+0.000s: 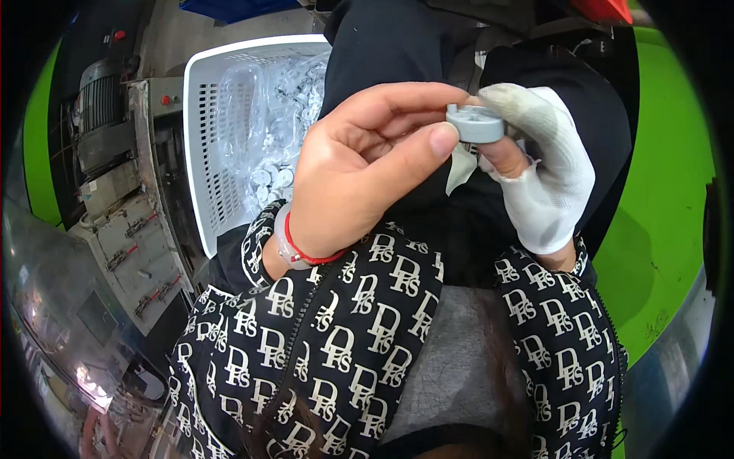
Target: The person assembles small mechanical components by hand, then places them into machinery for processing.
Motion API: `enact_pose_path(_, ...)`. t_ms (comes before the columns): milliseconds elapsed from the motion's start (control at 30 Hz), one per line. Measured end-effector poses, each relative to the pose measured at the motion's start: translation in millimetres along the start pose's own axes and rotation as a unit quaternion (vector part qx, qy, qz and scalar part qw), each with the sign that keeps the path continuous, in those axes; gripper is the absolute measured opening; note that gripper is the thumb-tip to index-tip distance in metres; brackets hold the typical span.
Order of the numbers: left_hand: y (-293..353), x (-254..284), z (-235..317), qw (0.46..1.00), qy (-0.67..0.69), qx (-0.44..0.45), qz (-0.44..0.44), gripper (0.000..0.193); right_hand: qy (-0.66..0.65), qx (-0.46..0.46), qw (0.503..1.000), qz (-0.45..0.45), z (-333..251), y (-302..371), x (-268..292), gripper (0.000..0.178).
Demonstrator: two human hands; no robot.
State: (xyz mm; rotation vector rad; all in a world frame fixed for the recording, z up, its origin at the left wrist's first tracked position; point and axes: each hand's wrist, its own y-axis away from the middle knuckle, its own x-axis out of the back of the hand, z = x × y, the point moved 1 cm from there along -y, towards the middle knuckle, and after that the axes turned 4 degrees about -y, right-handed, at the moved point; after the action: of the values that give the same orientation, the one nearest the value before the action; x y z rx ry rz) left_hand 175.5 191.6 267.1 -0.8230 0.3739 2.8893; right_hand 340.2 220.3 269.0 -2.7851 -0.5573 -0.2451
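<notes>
A small round grey part (477, 128), shaped like a shallow cap with ribs inside and a small post on its rim, is held up between my two hands above my lap. My bare left hand (363, 149) pinches its left side with the thumb and forefinger. On its other side my right hand (543, 157), in a white glove with the thumb tip bare, grips it between thumb and gloved fingers. The fingertips behind the part are partly hidden.
To the left stands a white perforated plastic basket (200, 145), lined with clear plastic (237, 99) and holding many small grey-white parts (271, 180). A motor (103, 107) and a metal machine cabinet (141, 260) are farther left. A bright green surface (665, 191) lies at the right.
</notes>
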Motion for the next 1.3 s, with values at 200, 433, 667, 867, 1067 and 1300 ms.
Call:
enact_pose_path(200, 4, 0, 5, 0.999, -0.045, 0.009, 0.018, 0.029, 0.002, -0.008, 1.0, 0.002, 0, 0, -1, 0.028)
enact_pose_path(433, 3, 2, 3, 0.997, -0.059, 0.039, 0.018, 0.03, 0.09, 0.088, 0.992, -0.007, 3, -4, -1, 0.027)
enact_pose_path(667, 2, 4, 2, 0.997, -0.009, 0.067, 0.022, 0.03, 0.126, 0.065, 0.99, -0.025, -1, -3, -1, 0.025)
enact_pose_path(867, 3, 5, 2, 0.998, -0.032, 0.06, -0.011, 0.032, 0.109, 0.066, 0.992, -0.021, 1, -4, 1, 0.024)
enact_pose_path(1067, 1, 6, -1, 0.998, -0.014, 0.053, -0.006, 0.027, 0.11, 0.082, 0.99, -0.016, 3, -3, 1, 0.025)
enact_pose_path(1300, -5, 41, -22, 0.997, -0.053, -0.053, -0.025, 0.026, 0.101, 0.073, 0.992, -0.001, 1, -5, 2, 0.032)
